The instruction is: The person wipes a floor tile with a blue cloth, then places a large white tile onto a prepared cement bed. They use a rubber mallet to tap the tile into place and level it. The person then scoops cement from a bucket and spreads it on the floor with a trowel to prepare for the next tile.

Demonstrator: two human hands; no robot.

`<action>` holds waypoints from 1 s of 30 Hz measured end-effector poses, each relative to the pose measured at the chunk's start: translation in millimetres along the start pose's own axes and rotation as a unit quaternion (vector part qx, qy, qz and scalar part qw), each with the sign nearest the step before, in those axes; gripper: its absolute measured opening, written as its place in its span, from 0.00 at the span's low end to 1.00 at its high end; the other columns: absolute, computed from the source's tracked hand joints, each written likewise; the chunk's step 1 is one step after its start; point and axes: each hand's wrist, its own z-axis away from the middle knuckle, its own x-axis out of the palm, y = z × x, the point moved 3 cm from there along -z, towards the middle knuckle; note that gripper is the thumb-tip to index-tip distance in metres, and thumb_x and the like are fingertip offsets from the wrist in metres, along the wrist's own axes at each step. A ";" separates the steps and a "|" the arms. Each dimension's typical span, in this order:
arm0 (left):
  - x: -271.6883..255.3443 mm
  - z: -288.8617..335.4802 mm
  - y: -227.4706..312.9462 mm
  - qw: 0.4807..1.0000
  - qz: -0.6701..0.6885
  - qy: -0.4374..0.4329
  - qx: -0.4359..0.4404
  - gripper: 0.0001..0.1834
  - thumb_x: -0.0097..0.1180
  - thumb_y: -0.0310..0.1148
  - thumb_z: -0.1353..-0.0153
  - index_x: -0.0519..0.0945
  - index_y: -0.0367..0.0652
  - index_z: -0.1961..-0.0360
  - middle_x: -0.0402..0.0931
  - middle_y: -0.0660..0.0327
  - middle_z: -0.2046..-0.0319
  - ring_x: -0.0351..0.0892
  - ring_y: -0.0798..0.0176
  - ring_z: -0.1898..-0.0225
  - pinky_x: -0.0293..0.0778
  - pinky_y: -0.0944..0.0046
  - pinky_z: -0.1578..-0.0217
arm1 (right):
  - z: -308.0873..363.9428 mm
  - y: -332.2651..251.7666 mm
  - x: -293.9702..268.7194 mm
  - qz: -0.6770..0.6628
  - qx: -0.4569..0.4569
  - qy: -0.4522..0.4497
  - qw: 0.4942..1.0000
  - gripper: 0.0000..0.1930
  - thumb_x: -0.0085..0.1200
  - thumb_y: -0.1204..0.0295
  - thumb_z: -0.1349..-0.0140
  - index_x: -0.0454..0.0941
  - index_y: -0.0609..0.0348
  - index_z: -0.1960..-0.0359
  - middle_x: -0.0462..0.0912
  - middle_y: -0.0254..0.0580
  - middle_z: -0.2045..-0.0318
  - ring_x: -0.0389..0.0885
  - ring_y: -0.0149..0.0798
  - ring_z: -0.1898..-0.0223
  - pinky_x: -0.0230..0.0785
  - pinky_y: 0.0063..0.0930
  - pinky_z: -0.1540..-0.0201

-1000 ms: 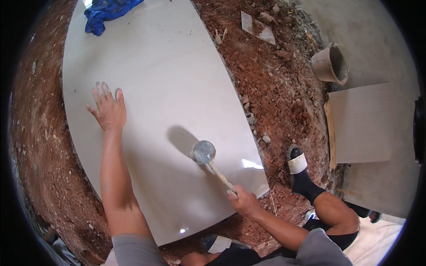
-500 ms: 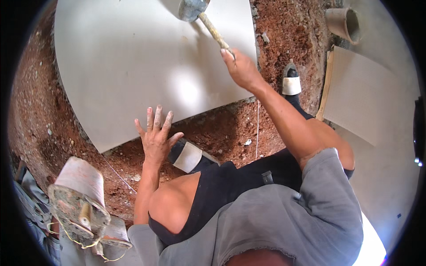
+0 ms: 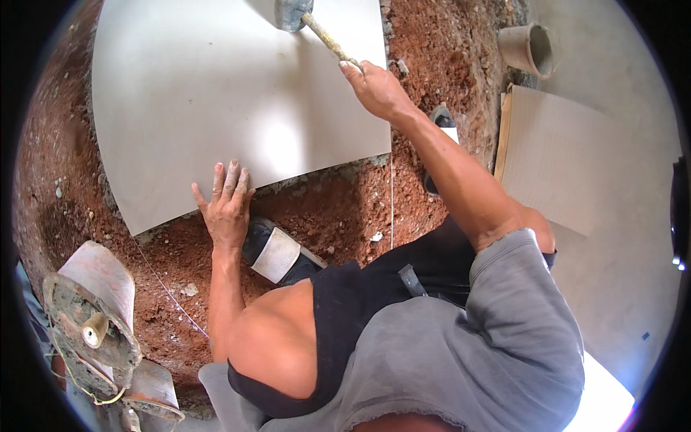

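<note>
My right hand (image 3: pixel 379 91) is closed around the wooden handle of a mallet (image 3: pixel 329 39). The mallet's thick grey head is over the far part of a large pale tile (image 3: pixel 194 108); whether it touches the surface, I cannot tell. At the tile's near edge, my left hand (image 3: pixel 227 216) is open, palm down, with dusty fingers spread on or just above the tile. Loose reddish soil (image 3: pixel 331 216) lies under and around the slab. My left shoe (image 3: pixel 277 253), with a white band across it, stands close to that hand.
Buckets (image 3: pixel 108 277) stand at lower left, a mud-caked float with a round handle (image 3: pixel 93 330) over one. Thin strings (image 3: pixel 392 209) run across the soil. At right are another bucket (image 3: pixel 520 49) and a ribbed pale panel (image 3: pixel 551 155) on a smooth grey floor (image 3: pixel 619 237).
The whole view has shifted, so most things appear farther left. My left hand's fingers now reach a little farther onto the tile. The mallet stays in my right hand.
</note>
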 end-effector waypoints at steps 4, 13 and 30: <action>1.9 5.3 -4.4 0.999 0.027 -0.010 -0.019 0.23 0.59 0.39 0.42 0.76 0.58 0.44 0.67 0.70 0.37 0.54 0.65 0.30 0.33 0.39 0.32 | 8.7 -14.0 13.3 -0.076 -0.069 0.049 0.993 0.30 0.37 0.48 0.31 0.73 0.65 0.48 0.78 0.62 0.55 0.75 0.59 0.50 0.64 0.45 0.45; 2.7 7.7 -2.2 0.998 0.029 0.024 -0.053 0.17 0.54 0.42 0.39 0.79 0.61 0.49 0.69 0.75 0.39 0.58 0.68 0.32 0.36 0.32 0.33 | 2.0 -53.3 44.9 -0.050 -0.068 0.144 0.986 0.28 0.48 0.46 0.36 0.73 0.65 0.56 0.81 0.55 0.70 0.81 0.50 0.67 0.71 0.41 0.61; -3.3 6.3 0.1 0.997 0.054 0.010 -0.055 0.17 0.49 0.38 0.37 0.78 0.59 0.47 0.69 0.74 0.39 0.59 0.68 0.33 0.35 0.32 0.34 | -38.0 -58.0 59.6 -0.005 -0.039 0.209 0.977 0.30 0.58 0.46 0.44 0.73 0.63 0.56 0.81 0.52 0.67 0.81 0.50 0.63 0.71 0.41 0.59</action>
